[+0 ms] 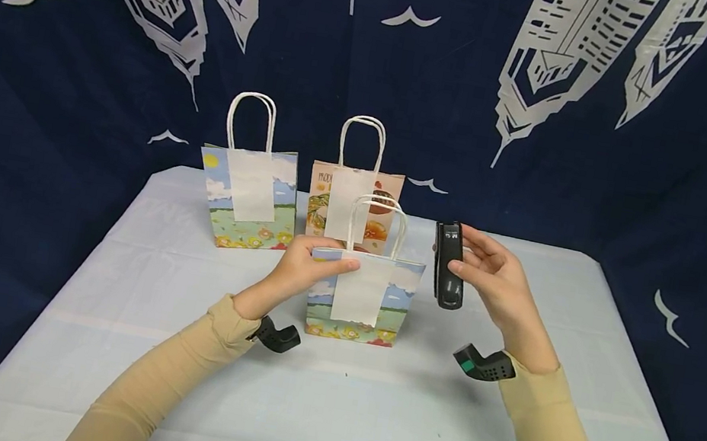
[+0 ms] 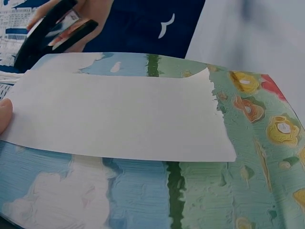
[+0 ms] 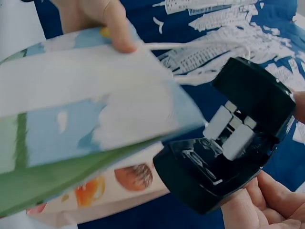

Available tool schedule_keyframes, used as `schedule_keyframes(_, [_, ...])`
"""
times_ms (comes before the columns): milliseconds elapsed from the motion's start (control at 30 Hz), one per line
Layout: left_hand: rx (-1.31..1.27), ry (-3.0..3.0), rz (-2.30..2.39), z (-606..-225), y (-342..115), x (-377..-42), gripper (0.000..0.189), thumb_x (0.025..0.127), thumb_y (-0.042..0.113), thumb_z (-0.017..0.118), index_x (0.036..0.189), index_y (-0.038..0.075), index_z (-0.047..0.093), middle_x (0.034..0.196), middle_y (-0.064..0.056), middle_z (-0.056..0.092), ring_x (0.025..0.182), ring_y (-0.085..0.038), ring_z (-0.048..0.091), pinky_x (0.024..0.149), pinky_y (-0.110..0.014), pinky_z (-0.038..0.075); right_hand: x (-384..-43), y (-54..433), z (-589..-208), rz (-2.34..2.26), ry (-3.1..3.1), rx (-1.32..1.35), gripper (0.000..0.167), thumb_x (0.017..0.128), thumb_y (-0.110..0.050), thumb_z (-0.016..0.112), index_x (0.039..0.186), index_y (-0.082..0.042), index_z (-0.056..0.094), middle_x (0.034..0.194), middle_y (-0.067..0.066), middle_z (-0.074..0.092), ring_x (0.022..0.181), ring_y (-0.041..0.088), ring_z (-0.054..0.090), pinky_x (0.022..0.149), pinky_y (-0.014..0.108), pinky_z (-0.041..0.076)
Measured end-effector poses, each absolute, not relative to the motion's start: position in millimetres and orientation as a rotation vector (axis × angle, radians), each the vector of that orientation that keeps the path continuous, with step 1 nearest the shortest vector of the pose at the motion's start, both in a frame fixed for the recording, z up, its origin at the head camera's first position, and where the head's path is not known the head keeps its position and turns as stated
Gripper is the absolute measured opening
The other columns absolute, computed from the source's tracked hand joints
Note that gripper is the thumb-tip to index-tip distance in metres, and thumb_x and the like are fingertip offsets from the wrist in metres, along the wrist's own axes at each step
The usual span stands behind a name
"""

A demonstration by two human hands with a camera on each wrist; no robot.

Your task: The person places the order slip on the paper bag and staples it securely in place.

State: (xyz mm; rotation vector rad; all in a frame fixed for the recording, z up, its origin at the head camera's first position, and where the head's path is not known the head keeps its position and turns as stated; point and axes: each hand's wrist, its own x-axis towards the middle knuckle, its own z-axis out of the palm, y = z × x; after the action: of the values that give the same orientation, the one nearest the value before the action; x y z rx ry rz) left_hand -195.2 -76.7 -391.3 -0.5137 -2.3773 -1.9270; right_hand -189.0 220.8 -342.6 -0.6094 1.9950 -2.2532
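A paper gift bag (image 1: 394, 312) with a landscape print, white twisted handles and a white paper strip stands at the table's middle. My left hand (image 1: 311, 268) pinches its top edge at the left, thumb on the front by the white strip (image 2: 124, 114). Just right of the bag, my right hand (image 1: 496, 282) holds a black stapler (image 1: 450, 267) upright, thumb on one side and fingers on the other. In the right wrist view the stapler (image 3: 228, 138) has its jaws apart, facing the bag's upper corner (image 3: 186, 114). The two look separate in the head view.
Behind stand two more paper bags: a landscape one (image 1: 287, 202) at the left and a peach food-print one (image 1: 317, 207) partly hidden by the front bag. A white cloth covers the table (image 1: 336, 418). A dark blue printed curtain (image 1: 415, 91) hangs behind.
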Motion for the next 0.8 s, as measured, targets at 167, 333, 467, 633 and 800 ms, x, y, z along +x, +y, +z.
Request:
schedule_keyframes(167, [-0.505,-2.381,-1.933,-392,-78,-196,0.029,0.077,0.025,0.078,0.096,0.004,0.073,0.108,-0.007,0.067,0.104,-0.021,0.058,0.089,-0.037,0.048,-192,211,-332,-2.175,1.988,-0.7,0.045,0.084,0.011,0.062,0.125,-0.004,0.052,0.115,0.007,0.057,0.106,0.017,0.06,0.088,0.026,0.049])
schedule_keyframes(333, [-0.513,-2.365,-1.946,-392,-78,-197,0.028,0.077,0.024,0.078,0.095,0.003,0.074,0.103,-0.007,0.068,0.101,-0.021,0.06,0.087,-0.037,0.049,-194,206,-324,-2.153,1.97,-0.759,0.045,0.082,0.016,0.061,0.12,-0.004,0.05,0.113,0.007,0.061,0.108,0.018,0.06,0.088,0.027,0.05])
schedule_keyframes(467, [-0.519,-2.374,-1.928,-392,-77,-196,0.029,0.077,0.025,0.079,0.095,0.003,0.074,0.107,-0.008,0.067,0.105,-0.022,0.059,0.089,-0.038,0.048,-194,205,-317,-2.144,1.952,-0.825,0.045,0.08,0.019,0.059,0.119,-0.003,0.05,0.112,0.008,0.063,0.106,0.02,0.061,0.088,0.029,0.05])
schedule_keyframes(633, [-0.526,-2.363,-1.93,-392,-77,-196,0.026,0.077,0.024,0.079,0.093,0.004,0.074,0.106,-0.006,0.067,0.103,-0.019,0.059,0.088,-0.036,0.048,-192,199,-310,-2.129,1.878,-0.888,0.043,0.08,0.019,0.059,0.115,-0.005,0.052,0.111,0.008,0.063,0.103,0.02,0.063,0.085,0.029,0.051])
schedule_keyframes(800, [-0.528,-2.352,-1.92,-394,-76,-197,0.026,0.076,0.023,0.079,0.092,0.003,0.074,0.105,-0.007,0.068,0.102,-0.02,0.06,0.088,-0.036,0.049,-191,192,-307,-2.113,1.856,-0.924,0.045,0.079,0.018,0.06,0.114,-0.009,0.052,0.107,0.005,0.061,0.097,0.016,0.062,0.082,0.027,0.052])
